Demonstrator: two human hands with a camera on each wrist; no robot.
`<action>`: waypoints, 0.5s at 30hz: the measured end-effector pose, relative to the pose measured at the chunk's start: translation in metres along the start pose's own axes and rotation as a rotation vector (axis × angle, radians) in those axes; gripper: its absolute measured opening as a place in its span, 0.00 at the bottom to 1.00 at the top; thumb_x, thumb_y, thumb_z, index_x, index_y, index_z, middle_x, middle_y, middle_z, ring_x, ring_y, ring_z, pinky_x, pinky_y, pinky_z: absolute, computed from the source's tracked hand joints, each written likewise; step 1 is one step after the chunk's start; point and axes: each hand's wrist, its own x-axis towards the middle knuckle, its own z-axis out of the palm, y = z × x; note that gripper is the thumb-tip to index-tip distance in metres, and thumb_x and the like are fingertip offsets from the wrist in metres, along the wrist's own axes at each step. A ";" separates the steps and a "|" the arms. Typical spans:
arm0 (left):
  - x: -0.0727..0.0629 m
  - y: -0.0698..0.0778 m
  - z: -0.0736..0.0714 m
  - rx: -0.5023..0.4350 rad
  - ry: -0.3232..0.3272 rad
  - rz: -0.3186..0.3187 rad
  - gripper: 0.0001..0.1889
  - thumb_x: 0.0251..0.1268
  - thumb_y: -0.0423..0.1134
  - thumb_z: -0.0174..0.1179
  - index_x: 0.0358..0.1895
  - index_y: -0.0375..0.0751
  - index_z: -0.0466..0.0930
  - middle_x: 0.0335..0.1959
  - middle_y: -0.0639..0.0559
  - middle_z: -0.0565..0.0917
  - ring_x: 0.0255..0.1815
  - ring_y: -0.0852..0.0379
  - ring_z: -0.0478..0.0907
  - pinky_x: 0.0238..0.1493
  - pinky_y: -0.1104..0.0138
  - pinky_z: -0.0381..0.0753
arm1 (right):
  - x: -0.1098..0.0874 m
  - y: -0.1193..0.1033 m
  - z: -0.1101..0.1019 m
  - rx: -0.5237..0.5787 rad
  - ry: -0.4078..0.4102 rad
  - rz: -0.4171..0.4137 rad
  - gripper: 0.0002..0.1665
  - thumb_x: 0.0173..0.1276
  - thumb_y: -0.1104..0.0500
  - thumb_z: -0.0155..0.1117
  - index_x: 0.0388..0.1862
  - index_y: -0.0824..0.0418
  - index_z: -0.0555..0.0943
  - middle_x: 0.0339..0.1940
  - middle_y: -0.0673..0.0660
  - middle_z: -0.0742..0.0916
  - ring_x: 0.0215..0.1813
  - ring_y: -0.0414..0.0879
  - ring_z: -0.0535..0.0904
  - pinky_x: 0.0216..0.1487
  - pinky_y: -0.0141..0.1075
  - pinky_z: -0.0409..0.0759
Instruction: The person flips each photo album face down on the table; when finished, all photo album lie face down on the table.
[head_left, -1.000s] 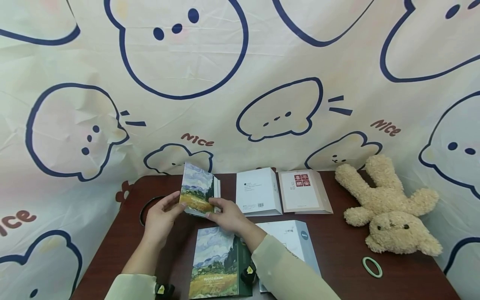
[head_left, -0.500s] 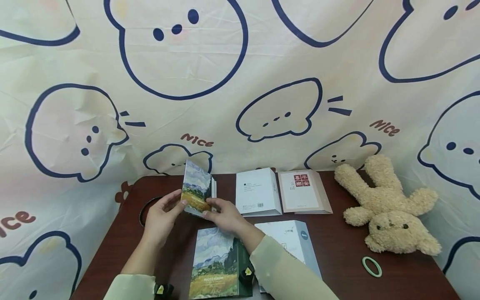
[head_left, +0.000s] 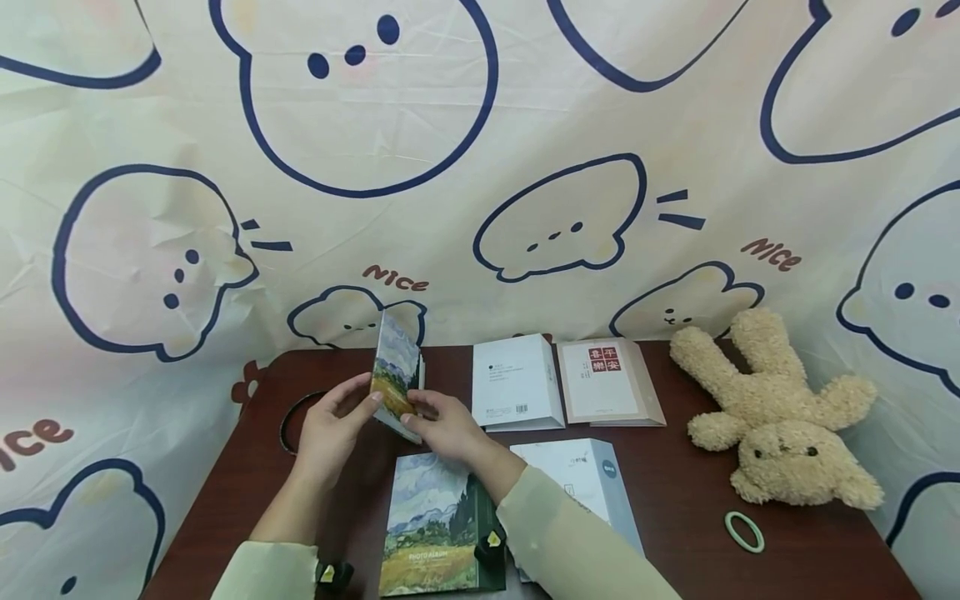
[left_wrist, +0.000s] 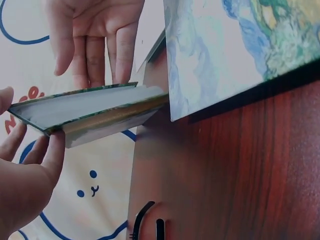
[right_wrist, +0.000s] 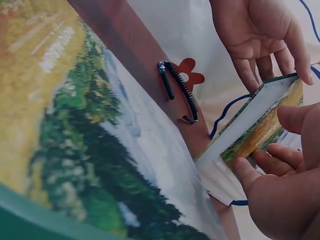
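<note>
Both hands hold a small photo album (head_left: pixel 396 371) upright over the back left of the table, its cover a painted landscape. My left hand (head_left: pixel 337 429) grips its left edge between thumb and fingers. My right hand (head_left: pixel 446 429) pinches the lower right part, its thumb on the painted cover. White page edges show between the green cover boards in the left wrist view. Below the hands, a larger album (head_left: pixel 431 525) with the same painting, marked PHOTO ALBUM, lies flat. In the right wrist view the left hand (right_wrist: pixel 265 37) is above the right hand (right_wrist: pixel 285 190).
Behind to the right lie a white book (head_left: pixel 513 383) and a beige book (head_left: pixel 611 383). A pale blue book (head_left: pixel 573 479) lies partly under the right sleeve. A plush toy (head_left: pixel 780 417) and a green ring (head_left: pixel 744 532) are at the right, a black toothed hairband (right_wrist: pixel 182 92) at the left.
The small album has turned so its cover looks narrower, and its top has shifted slightly right. Both hands keep hold; the left has moved a little right, the right hand slightly left.
</note>
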 end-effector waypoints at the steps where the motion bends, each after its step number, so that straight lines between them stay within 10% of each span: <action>1: 0.000 0.000 0.000 0.000 0.001 0.004 0.34 0.70 0.57 0.67 0.73 0.46 0.74 0.73 0.47 0.75 0.72 0.51 0.72 0.68 0.51 0.75 | 0.001 -0.002 0.000 0.001 0.003 0.001 0.33 0.78 0.44 0.63 0.76 0.54 0.73 0.72 0.53 0.80 0.72 0.51 0.76 0.66 0.46 0.78; 9: 0.001 0.005 0.006 -0.008 -0.014 0.035 0.33 0.69 0.56 0.69 0.72 0.45 0.75 0.71 0.45 0.76 0.71 0.50 0.73 0.57 0.71 0.80 | 0.012 -0.020 -0.008 0.052 0.036 0.007 0.30 0.78 0.45 0.63 0.75 0.52 0.75 0.68 0.53 0.82 0.66 0.48 0.80 0.63 0.46 0.81; 15: 0.001 0.007 0.012 -0.032 -0.017 0.055 0.31 0.69 0.53 0.70 0.70 0.44 0.77 0.70 0.44 0.77 0.70 0.49 0.75 0.60 0.64 0.81 | 0.023 -0.031 -0.014 0.180 0.052 0.010 0.29 0.79 0.48 0.63 0.74 0.52 0.76 0.69 0.56 0.81 0.63 0.47 0.82 0.63 0.47 0.81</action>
